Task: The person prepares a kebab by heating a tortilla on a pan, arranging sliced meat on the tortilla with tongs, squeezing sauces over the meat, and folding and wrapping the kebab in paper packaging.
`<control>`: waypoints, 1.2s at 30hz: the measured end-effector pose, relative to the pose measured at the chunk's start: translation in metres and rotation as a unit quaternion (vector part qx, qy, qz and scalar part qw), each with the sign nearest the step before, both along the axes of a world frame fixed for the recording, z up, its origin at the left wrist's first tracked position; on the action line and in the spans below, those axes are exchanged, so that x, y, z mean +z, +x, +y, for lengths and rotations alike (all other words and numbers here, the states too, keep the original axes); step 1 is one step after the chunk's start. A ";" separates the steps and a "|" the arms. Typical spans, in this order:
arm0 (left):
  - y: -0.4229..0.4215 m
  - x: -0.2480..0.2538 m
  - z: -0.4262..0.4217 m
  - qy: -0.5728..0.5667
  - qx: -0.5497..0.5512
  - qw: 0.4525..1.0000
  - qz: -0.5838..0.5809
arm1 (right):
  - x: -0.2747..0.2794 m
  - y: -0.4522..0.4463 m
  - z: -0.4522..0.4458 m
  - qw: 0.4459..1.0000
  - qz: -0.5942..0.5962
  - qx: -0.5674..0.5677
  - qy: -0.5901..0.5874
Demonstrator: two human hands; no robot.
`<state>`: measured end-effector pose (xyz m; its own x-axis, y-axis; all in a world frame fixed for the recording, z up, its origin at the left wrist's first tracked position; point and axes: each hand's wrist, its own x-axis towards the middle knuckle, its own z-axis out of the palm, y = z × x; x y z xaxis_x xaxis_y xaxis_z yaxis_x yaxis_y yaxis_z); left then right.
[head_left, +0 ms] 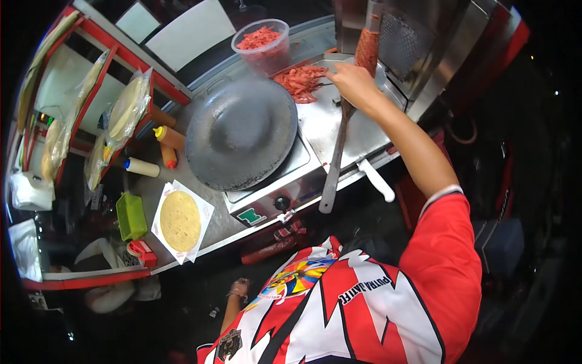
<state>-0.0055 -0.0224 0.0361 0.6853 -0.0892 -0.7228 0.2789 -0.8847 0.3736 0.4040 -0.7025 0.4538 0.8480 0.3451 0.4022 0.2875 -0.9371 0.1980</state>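
My right hand (353, 84) reaches over the steel griddle plate (315, 124), its fingers closed around a thin dark utensil whose kind I cannot make out. Just left of its fingertips lies a heap of shredded reddish meat (300, 83). Behind the hand stands a narrow column of meat (367, 50) on a vertical spit. Below the wrist, a long wooden spatula (335, 164) lies across the plate, its end past the front edge. A white-handled knife (376, 181) rests nearby. Low beside my body hangs my left hand (241, 288), dim, with fingers curled and nothing visible in them.
A round dark pan (242, 133) covers the left burner. Flatbread (180, 221) lies on white paper. Around it are sauce bottles (168, 145), a green tray (131, 216) and a red device (142, 252). A clear tub (267, 51) of meat stands behind. Bagged flatbreads (127, 106) fill side racks.
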 end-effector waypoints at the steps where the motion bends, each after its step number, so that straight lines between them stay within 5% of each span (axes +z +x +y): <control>1: -0.004 -0.002 0.008 -0.051 -0.025 0.998 -0.033 | 0.010 -0.014 0.006 1.000 -0.021 0.001 0.022; 4: 0.012 0.023 0.017 -0.175 0.184 0.965 0.070 | 0.003 -0.020 0.015 0.997 0.059 0.040 -0.003; 7: 0.090 0.111 0.017 -0.086 -0.004 0.964 0.251 | -0.030 -0.007 0.019 0.998 0.042 0.010 0.036; 9: 0.133 0.174 0.013 -0.133 0.023 0.957 0.258 | -0.017 -0.024 0.013 0.991 0.077 -0.055 0.094; 10: 0.152 0.210 0.013 -0.149 0.013 0.962 0.229 | 0.003 -0.039 0.023 0.979 0.102 -0.127 0.122; 12: 0.182 0.266 0.023 -0.230 -0.001 0.960 0.158 | 0.000 -0.063 0.013 0.977 -0.025 -0.062 0.202; 14: 0.218 0.320 0.039 -0.282 -0.051 0.954 0.084 | 0.044 -0.110 0.070 0.949 0.077 -0.155 0.264; 16: 0.260 0.353 0.042 -0.178 -0.090 0.976 -0.090 | 0.047 -0.138 0.113 0.939 0.098 -0.057 0.326; 17: 0.275 0.385 0.036 -0.204 -0.025 0.973 -0.106 | 0.025 -0.140 0.119 0.948 0.069 0.025 0.308; 18: 0.298 0.411 0.036 -0.184 -0.078 0.959 -0.199 | 0.018 -0.147 0.134 0.949 0.099 -0.001 0.299; 20: 0.356 0.424 0.059 -0.103 -0.148 0.880 -0.440 | 0.013 -0.158 0.162 0.942 0.113 -0.042 0.314; 22: 0.407 0.455 0.068 -0.113 -0.068 0.790 -0.599 | 0.013 -0.165 0.185 0.924 0.079 -0.067 0.367; 24: 0.473 0.467 0.085 0.039 -0.062 0.642 -0.764 | 0.020 -0.177 0.217 0.909 0.067 -0.073 0.406; 26: 0.529 0.474 0.098 0.099 -0.136 0.567 -0.807 | 0.026 -0.191 0.254 0.884 0.079 -0.077 0.454; 29: 0.598 0.493 0.107 0.174 -0.126 0.722 -0.658 | 0.021 -0.204 0.285 0.908 0.096 -0.070 0.401; 32: 0.609 0.500 0.108 -0.028 -0.009 0.636 -0.771 | 0.020 -0.215 0.313 0.885 0.098 -0.091 0.446; 35: 0.590 0.493 0.081 -0.203 0.057 0.697 -0.686 | 0.017 -0.222 0.337 0.876 0.097 -0.087 0.464; 36: 0.586 0.488 0.079 -0.198 -0.019 0.713 -0.672 | 0.015 -0.222 0.343 0.876 0.099 -0.081 0.465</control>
<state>0.5809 0.0562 0.5239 0.7265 -0.1413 0.6725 -0.5886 -0.6330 0.5028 0.1824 -0.3593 0.4691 0.9404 -0.1857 0.2850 0.0777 -0.6985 -0.7114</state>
